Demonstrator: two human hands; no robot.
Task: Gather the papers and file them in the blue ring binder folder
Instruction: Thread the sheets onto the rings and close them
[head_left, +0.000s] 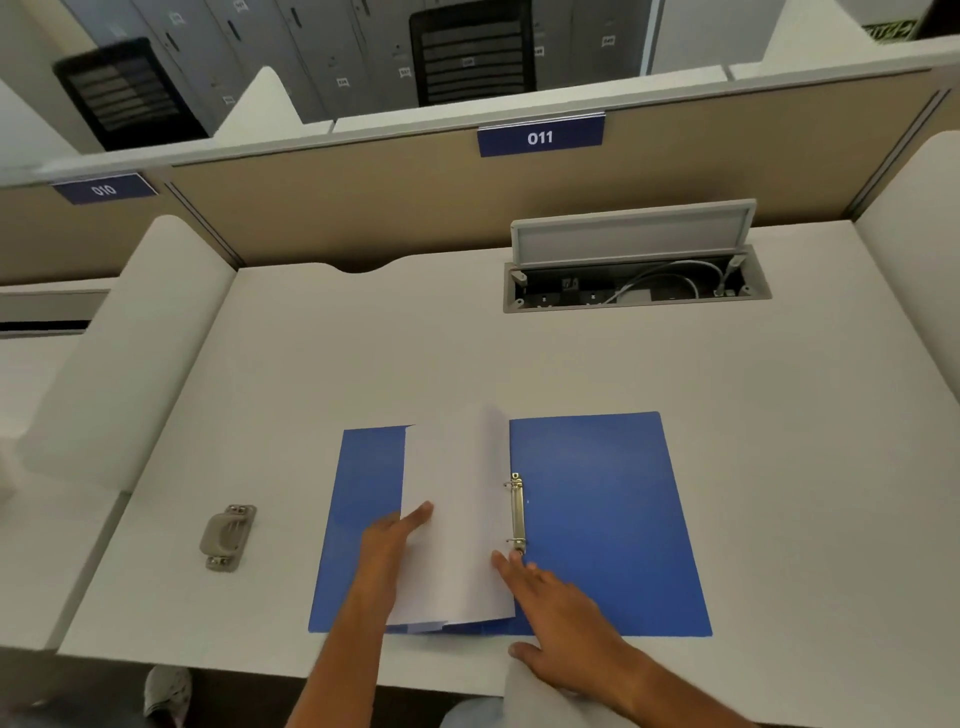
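Observation:
The blue ring binder folder (608, 519) lies open flat on the white desk near its front edge. Its metal ring clip (516, 512) stands at the spine. A stack of white papers (454, 519) lies on the left half, its right edge curled up beside the rings. My left hand (397, 535) holds the stack's left edge, thumb on top and fingers beneath. My right hand (550, 597) rests flat with fingers spread, fingertips touching the papers' lower right edge just below the ring clip.
A grey hole punch (228, 537) sits on the desk left of the folder. A cable box (636, 283) with raised lid is set into the desk at the back right. Beige partitions (363, 208) wall the desk behind; white dividers flank both sides.

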